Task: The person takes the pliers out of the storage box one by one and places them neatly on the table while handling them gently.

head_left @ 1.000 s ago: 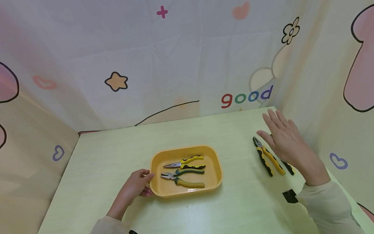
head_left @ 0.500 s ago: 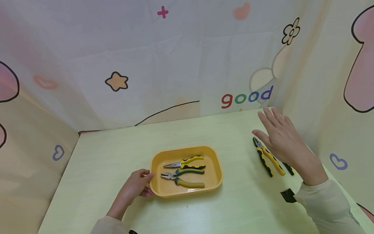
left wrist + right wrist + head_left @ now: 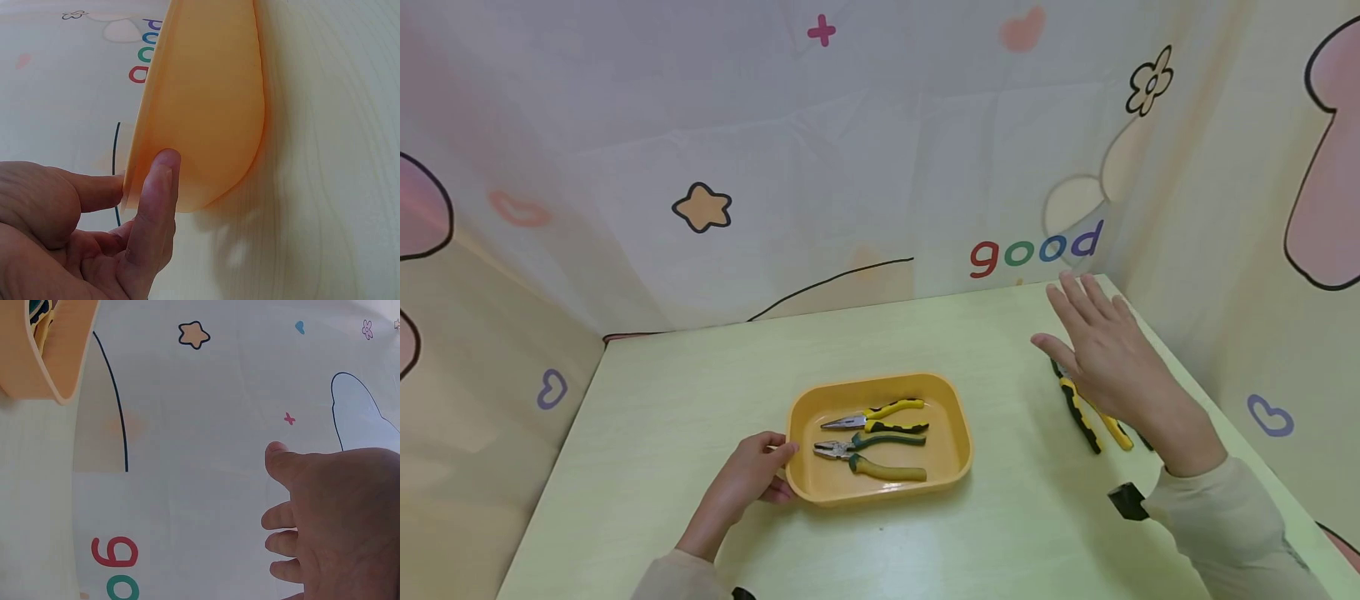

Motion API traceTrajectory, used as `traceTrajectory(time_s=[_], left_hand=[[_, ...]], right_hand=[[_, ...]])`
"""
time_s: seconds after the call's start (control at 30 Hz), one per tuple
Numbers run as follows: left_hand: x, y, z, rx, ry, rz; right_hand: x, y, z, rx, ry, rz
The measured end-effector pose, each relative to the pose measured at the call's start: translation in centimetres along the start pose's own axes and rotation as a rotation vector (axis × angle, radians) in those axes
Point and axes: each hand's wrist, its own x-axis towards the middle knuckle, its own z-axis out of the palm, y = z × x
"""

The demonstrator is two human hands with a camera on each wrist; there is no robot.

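- A pale fabric backdrop (image 3: 820, 175) with printed cartoon shapes hangs behind and at both sides of a light yellow-green table (image 3: 692, 392).
- The printed lowercase word "good" (image 3: 1037, 248) reads from red through green and blue to purple; the left wrist view shows it turned sideways, and the right wrist view catches the red g and green o.
- An orange star (image 3: 702, 207) with a dark outline, a pink cross (image 3: 822, 31) and an outlined flower (image 3: 1150, 82) are also printed there.
- Around the middle of the table sits a shallow orange-yellow rectangular tray (image 3: 945, 457) with rounded corners.
- The left hand (image 3: 751, 473) pinches the tray's left end, thumb at the rim and fingers against the outside wall.
- Inside the tray lie long-nose pliers with yellow-and-black handles (image 3: 856, 422) and, just beside them on the near side, blunt-nosed pliers with dark green and dull yellow handles (image 3: 846, 451); both metal heads face the left hand.
- The right hand (image 3: 1105, 362) is raised above the table's right side, back upward, fingers straight, thumb spread, holding nothing.
- Below it, partly hidden, lie yellow-and-black-handled pliers (image 3: 1080, 417); a dark handle end (image 3: 1145, 442) shows just beside them.
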Motion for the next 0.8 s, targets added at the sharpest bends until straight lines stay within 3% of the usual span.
traceTrajectory(time_s=[0.8], left_hand=[[0.0,0.1,0.1,-0.006,0.002,0.001]], right_hand=[[0.4,-3.5,0.7,0.021,-0.011,-0.031]])
